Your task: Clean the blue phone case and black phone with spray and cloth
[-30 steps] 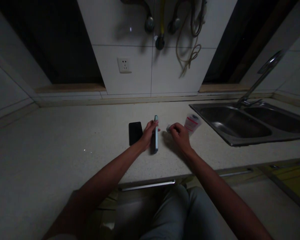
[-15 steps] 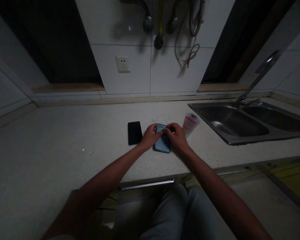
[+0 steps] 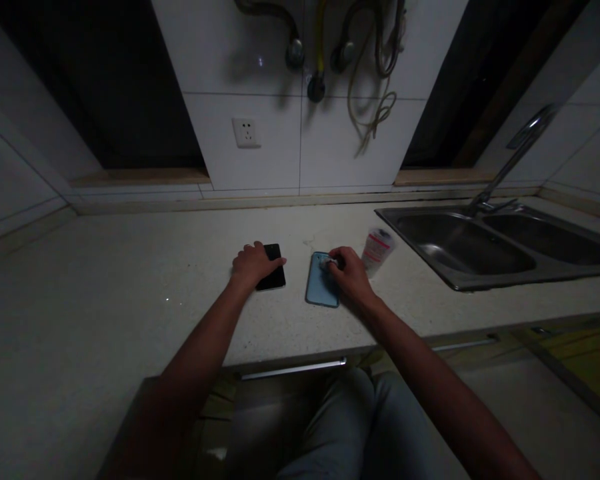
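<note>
The fingertips (image 3: 326, 263) of the right hand (image 3: 347, 277) are pinched together on a small pale object — a wad or cloth, too small to identify — which is pressed against the upper end of the blue phone (image 3: 320, 288). The blue phone lies flat on the countertop (image 3: 130, 280), near its front edge and about midway along it. The fingers of the left hand (image 3: 253, 263) are spread and laid flat over the black phone (image 3: 274, 275), which is partly covered; no closed grip on it can be made out.

Compared with half a second ago, one change is noted: the left hand has been taken off the blue phone and moved over to the black phone just beside it. A second ago the blue phone was held on edge; it is now face-flat and is no longer steadied by the left hand. From this it is judged that the work on the blue phone is being carried by the right hand alone, while the black phone is being brought into play.

A small cup with a red label (image 3: 376, 248) stands just right of the right hand, between it and the steel sink (image 3: 460, 280) at the countertop's right end. A wall socket (image 3: 246, 132) and hanging hoses (image 3: 375, 80) are seen above the back edge.
</note>
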Demonstrator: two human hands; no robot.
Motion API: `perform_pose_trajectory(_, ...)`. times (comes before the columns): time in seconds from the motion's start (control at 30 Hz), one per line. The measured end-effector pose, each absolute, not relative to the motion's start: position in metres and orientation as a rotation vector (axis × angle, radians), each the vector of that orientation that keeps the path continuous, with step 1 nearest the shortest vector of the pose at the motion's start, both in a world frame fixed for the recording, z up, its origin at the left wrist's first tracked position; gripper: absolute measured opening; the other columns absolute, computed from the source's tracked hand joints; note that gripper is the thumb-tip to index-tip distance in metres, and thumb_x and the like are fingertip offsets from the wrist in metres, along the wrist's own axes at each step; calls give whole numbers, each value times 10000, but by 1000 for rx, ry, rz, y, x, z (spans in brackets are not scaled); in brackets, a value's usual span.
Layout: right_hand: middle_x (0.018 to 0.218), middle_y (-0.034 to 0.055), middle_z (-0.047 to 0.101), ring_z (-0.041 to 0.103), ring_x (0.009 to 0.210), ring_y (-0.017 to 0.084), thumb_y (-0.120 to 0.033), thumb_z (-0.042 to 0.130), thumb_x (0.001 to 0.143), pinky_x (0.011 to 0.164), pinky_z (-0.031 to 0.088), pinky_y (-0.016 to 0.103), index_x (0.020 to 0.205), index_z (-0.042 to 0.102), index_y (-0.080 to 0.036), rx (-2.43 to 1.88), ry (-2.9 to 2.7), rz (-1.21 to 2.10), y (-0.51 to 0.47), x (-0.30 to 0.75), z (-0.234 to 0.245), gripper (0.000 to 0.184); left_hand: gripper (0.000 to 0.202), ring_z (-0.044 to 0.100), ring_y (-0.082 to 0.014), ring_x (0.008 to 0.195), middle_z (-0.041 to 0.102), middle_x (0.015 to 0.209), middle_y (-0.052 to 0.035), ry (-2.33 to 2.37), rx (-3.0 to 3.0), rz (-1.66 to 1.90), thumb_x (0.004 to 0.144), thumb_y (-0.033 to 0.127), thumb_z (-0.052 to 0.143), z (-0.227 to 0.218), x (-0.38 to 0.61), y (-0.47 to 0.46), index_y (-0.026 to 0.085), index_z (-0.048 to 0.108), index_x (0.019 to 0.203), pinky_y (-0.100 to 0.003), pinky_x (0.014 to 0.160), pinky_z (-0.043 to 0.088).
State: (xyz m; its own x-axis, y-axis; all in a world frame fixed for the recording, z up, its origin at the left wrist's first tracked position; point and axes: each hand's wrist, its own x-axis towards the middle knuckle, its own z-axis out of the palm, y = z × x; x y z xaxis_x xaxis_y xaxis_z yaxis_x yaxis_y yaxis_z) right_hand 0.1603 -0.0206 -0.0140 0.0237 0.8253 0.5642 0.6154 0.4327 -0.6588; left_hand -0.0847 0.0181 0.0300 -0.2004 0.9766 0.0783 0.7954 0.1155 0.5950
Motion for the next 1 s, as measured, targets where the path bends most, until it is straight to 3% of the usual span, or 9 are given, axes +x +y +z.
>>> perform_pose_trajectory(0.13,912,57,603,548,815,203,-226,545,793,750,446,337,918,605,-201,-1258,-1699,250,-21,159,-14,141,620,484,-493,1285,631,1193,-260,2005,1576,754,418,479,932,30,-86,22,220,549,830,-557,1057,349)
perform_pose_trajectory(0.3,899,55,612,551,783,195,-224,541,798,743,451,338,924,625,-191,-1225,-1767,266,-21,159,-16,155,609,519,-458,1282,671,1159,-241,1897,1568,821,397,432,935,26,-86,28,226,535,808,-510,1016,421)
perform_pose_trajectory(0.4,904,54,623,562,791,197,-218,553,799,746,461,339,929,634,-199,-1201,-1796,277,-21,159,-17,154,551,627,-401,1148,722,1057,-184,1824,1636,821,399,381,937,20,-82,31,220,579,785,-447,940,493)
perform_pose_trajectory(0.5,919,61,639,581,814,208,-225,553,816,755,475,349,934,645,-203,-1177,-1786,272,-22,158,-15,151,373,706,-329,928,741,806,-98,1585,1492,857,487,332,905,15,-73,29,207,641,720,-401,809,549)
perform_pose_trajectory(0.63,947,76,672,614,864,226,-276,540,872,789,492,370,956,665,-205,-1149,-1724,287,-23,158,-11,166,276,695,-247,647,732,725,-80,1110,1083,901,622,253,833,12,-54,19,169,704,851,-400,709,562)
perform_pose_trajectory(0.7,966,78,693,630,882,229,-300,539,893,799,500,373,973,677,-213,-1143,-1677,313,-24,158,-8,181,280,713,-255,682,752,789,-107,906,889,865,692,190,741,12,-45,13,153,706,967,-421,759,568)
perform_pose_trajectory(0.83,990,81,730,661,864,222,-343,569,906,791,516,370,1017,702,-211,-1121,-1559,369,-27,157,-3,218,488,725,-306,981,744,1006,-207,608,528,787,763,161,518,13,-33,1,30,623,1221,-472,935,532)
perform_pose_trajectory(1.0,1025,92,739,669,903,233,-352,604,905,830,527,402,1063,712,-215,-1090,-1428,269,-30,156,4,236,524,720,-330,980,748,972,-208,549,421,798,913,427,442,18,-25,-9,51,618,1233,-511,896,539)
